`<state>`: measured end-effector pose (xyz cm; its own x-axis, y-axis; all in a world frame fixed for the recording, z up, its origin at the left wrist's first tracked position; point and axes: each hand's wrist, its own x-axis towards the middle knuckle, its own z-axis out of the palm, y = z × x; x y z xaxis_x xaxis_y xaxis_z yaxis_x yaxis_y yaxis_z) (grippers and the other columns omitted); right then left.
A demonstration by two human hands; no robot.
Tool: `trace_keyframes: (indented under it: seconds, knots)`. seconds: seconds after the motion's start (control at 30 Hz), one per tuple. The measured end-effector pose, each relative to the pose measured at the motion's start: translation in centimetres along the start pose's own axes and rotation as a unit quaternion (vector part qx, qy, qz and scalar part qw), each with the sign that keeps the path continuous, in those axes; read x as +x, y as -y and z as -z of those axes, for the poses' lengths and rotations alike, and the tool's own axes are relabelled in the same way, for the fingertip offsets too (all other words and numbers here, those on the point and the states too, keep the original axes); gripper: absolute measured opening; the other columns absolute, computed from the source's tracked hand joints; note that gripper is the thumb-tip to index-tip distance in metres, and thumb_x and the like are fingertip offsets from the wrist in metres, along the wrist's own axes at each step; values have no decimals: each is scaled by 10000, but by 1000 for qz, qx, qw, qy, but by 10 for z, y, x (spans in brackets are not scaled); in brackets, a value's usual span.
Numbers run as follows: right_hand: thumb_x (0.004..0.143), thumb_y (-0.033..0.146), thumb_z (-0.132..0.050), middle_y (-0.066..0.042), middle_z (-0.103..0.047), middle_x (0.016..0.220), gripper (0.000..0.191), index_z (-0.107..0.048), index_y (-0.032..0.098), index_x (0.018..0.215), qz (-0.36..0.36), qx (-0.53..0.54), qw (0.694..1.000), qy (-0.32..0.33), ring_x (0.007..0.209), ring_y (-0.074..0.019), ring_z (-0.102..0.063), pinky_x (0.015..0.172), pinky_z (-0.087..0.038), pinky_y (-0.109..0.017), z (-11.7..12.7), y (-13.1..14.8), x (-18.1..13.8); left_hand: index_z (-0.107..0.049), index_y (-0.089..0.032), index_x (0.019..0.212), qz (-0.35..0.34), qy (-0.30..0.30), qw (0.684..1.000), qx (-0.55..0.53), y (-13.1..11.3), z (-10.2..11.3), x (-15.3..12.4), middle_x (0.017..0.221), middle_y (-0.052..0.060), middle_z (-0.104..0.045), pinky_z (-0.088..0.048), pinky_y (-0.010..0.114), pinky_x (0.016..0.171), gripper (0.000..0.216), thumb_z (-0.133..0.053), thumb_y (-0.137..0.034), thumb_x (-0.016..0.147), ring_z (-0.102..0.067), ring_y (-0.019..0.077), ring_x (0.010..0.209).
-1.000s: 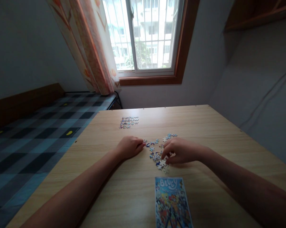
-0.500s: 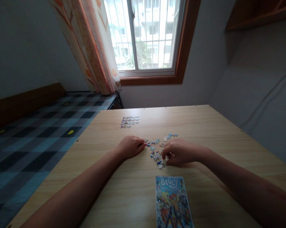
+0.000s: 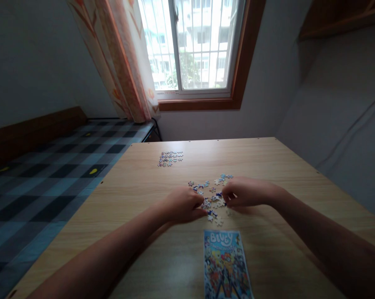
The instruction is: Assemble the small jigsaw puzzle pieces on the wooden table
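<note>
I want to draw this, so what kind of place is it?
Probably a bedroom: a bed stands left of the table, and a flowered curtain hangs by the window.

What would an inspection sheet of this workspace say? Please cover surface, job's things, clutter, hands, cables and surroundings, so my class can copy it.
Surface: pale wood-grain table, dark dots along its edges.
Job's things: rows of pieces at the far left; Bluey picture at the near side.
Clutter: loose pieces scattered between and beyond the hands.
Left hand: fingers at the loose pieces; grip unclear.
Right hand: fingers curled at the loose pieces; grip unclear.
Cables: one cable along the right wall.
Surroundings: checked bed left, curtain and window ahead, shelf upper right.
</note>
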<state>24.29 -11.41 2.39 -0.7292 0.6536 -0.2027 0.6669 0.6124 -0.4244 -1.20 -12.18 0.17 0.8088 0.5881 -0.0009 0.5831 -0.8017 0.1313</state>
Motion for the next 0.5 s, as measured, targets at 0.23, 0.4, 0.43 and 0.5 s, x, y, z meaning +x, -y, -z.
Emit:
trace_keyframes:
  seconds: [0.23,0.4,0.43,0.5]
  knots:
    - [833,156,-654,-9,-738,828,210,-785,258,961,95,-11,995,-27,711,-127,-609,693,-410,-263,-9,22,5,-641,-192,669,7,3,1000,11,-4,1,0,630,37,-662,-359,274,540,365,-564,-464,900,-559,145,550]
    - [814,128,-648,-14,-749,892,292,-789,293,1008,130,-21,990,-42,809,-151,-646,721,-425,-263,-19,20,8,-654,-198,685,3,0,1000,7,-2,-1,1,638,35,-667,-373,278,549,329,-576,-441,893,-563,144,549]
    - [804,122,-652,-11,-747,878,296,-792,295,999,129,-25,990,-42,802,-152,-647,711,-424,-262,-20,18,8,-654,-201,686,4,-2,1000,7,-1,-1,1,637,31,-664,-374,278,547,316,-592,-440,883,-567,145,552]
    - [792,119,-657,-7,-746,862,282,-796,290,969,122,-26,991,-39,777,-150,-646,696,-423,-260,-20,16,8,-655,-204,686,6,-2,1000,7,1,-1,0,636,26,-660,-371,276,539,294,-623,-439,861,-577,149,561]
